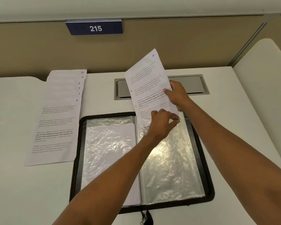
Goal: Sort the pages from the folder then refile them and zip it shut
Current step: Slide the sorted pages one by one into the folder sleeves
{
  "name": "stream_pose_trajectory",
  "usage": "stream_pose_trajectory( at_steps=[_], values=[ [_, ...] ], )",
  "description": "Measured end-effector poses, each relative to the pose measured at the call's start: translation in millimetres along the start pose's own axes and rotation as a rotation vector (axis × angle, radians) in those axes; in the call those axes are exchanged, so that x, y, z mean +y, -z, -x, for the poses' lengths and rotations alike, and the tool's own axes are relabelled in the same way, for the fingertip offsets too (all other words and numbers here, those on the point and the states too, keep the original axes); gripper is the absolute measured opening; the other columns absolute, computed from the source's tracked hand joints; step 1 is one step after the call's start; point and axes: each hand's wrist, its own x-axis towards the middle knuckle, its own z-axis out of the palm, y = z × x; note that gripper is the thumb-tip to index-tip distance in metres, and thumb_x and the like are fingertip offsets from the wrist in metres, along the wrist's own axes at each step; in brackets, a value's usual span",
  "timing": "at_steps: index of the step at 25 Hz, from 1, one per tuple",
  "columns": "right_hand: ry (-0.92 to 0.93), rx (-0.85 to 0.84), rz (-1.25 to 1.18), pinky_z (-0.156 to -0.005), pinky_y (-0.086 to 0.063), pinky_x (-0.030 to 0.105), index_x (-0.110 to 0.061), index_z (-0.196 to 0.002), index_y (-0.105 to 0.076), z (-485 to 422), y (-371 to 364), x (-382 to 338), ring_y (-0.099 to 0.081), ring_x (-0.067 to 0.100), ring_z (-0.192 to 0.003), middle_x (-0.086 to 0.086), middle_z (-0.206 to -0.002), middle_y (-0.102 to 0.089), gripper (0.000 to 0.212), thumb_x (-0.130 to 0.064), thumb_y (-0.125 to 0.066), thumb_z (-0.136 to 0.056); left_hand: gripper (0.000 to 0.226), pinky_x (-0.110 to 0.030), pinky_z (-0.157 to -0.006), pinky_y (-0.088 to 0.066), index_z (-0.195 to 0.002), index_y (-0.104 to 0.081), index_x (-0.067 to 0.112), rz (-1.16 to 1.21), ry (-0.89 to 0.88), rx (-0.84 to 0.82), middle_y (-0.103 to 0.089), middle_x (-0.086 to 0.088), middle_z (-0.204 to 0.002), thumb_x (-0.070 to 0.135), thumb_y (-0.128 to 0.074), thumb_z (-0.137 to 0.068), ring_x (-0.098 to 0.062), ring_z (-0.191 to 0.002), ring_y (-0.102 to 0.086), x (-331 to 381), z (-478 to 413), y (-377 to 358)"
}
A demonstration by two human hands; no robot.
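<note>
A black zip folder [203,159] lies open on the white desk, its clear plastic sleeves showing. The left sleeve [110,153] has a white sheet inside. My right hand [177,93] grips the right edge of a printed page numbered 4 [146,82], held upright with its bottom edge at the top of the right sleeve [170,159]. My left hand [162,122] pinches the top opening of that right sleeve, just below the page. To the left of the folder lies a fanned stack of pages [58,120], numbered 5 on top up to 10 at the back.
A grey cable hatch [191,85] is set in the desk behind the folder. A beige partition with a blue sign reading 215 [95,28] stands at the back. The folder's zip pull [144,218] hangs at the near edge. A white chair back [266,65] is at the right.
</note>
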Motion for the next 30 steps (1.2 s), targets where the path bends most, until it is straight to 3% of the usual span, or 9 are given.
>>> stream_pose_trajectory(
  at_steps=[3, 6, 8, 12, 16, 22, 25, 30],
  values=[
    [-0.009, 0.037, -0.026, -0.068, -0.058, 0.028, -0.013, -0.125, -0.066, 0.9, -4.0, 0.7, -0.069, 0.015, -0.091, 0.000, -0.108, -0.070, 0.022, -0.015, -0.056, -0.105, 0.010, -0.034, -0.103, -0.041, -0.100, -0.082, 0.019, 0.171, 0.048, 0.079, -0.080, 0.010, -0.099, 0.026, -0.077, -0.093, -0.002, -0.093, -0.070, 1.9, 4.6, 0.3],
    [-0.011, 0.052, -0.035, -0.071, -0.061, 0.030, -0.014, -0.124, -0.066, 2.5, -7.5, 1.3, -0.070, 0.015, -0.090, -0.001, -0.108, -0.070, 0.021, -0.016, -0.056, -0.105, 0.010, -0.036, -0.094, -0.058, -0.098, -0.082, 0.013, 0.318, 0.088, 0.113, -0.080, 0.005, -0.094, 0.020, -0.080, -0.090, -0.003, -0.087, -0.073, 0.7, 9.6, 1.8],
    [-0.010, 0.048, -0.026, -0.067, -0.058, 0.026, -0.015, -0.127, -0.064, 4.2, -8.8, 1.0, -0.068, 0.013, -0.089, -0.003, -0.111, -0.069, 0.023, -0.018, -0.057, -0.105, 0.011, -0.042, -0.097, -0.055, -0.099, -0.082, 0.018, 0.277, 0.082, 0.130, -0.079, 0.008, -0.098, 0.026, -0.078, -0.092, -0.003, -0.094, -0.071, 2.4, 11.8, 2.6],
    [0.007, 0.046, 0.003, -0.064, -0.054, 0.022, -0.016, -0.130, -0.063, 6.7, -6.5, 2.4, -0.066, 0.010, -0.086, -0.005, -0.115, -0.066, 0.025, -0.019, -0.056, -0.105, 0.013, -0.040, -0.101, -0.032, -0.103, -0.081, 0.029, 0.103, 0.060, 0.142, -0.076, 0.016, -0.107, 0.037, -0.071, -0.097, -0.006, -0.108, -0.058, 4.8, 14.5, 5.2],
    [0.007, 0.051, 0.021, -0.067, -0.056, 0.023, -0.018, -0.130, -0.061, 9.3, -5.5, 3.8, -0.065, 0.010, -0.087, -0.002, -0.122, -0.067, 0.026, -0.022, -0.057, -0.105, 0.013, -0.045, -0.102, -0.033, -0.103, -0.081, 0.029, 0.063, 0.054, 0.150, -0.077, 0.016, -0.106, 0.037, -0.072, -0.096, -0.007, -0.107, -0.060, 3.9, 13.1, 9.2],
    [0.016, 0.046, 0.025, -0.064, -0.050, 0.016, -0.013, -0.134, -0.061, 10.5, -5.7, 0.8, -0.066, 0.015, -0.098, 0.004, -0.129, -0.067, 0.029, -0.020, -0.055, -0.106, 0.013, -0.038, -0.105, -0.029, -0.104, -0.078, 0.025, 0.057, -0.043, 0.164, -0.073, 0.010, -0.114, 0.033, -0.070, -0.098, -0.010, -0.114, -0.055, 7.5, 9.3, 10.3],
    [-0.057, -0.009, 0.028, -0.059, -0.050, 0.016, -0.013, -0.137, -0.058, 8.5, -3.0, -1.1, -0.066, 0.013, -0.092, 0.004, -0.131, -0.066, 0.031, -0.019, -0.052, -0.107, 0.016, -0.042, -0.105, -0.032, -0.109, -0.073, 0.023, 0.014, -0.070, 0.084, -0.075, 0.005, -0.110, 0.031, -0.060, -0.104, -0.012, -0.107, -0.057, 10.4, 8.3, 11.2],
    [-0.282, -0.064, -0.152, -0.054, -0.056, 0.021, -0.008, -0.134, -0.060, 10.4, 3.6, -3.0, -0.067, 0.012, -0.079, 0.010, -0.130, -0.067, 0.029, -0.008, -0.049, -0.107, 0.013, -0.042, -0.098, -0.037, -0.106, -0.073, 0.024, 0.065, -0.041, 0.118, -0.074, 0.010, -0.103, 0.028, -0.062, -0.101, -0.012, -0.099, -0.062, 6.3, 0.0, 10.6]
  ],
)
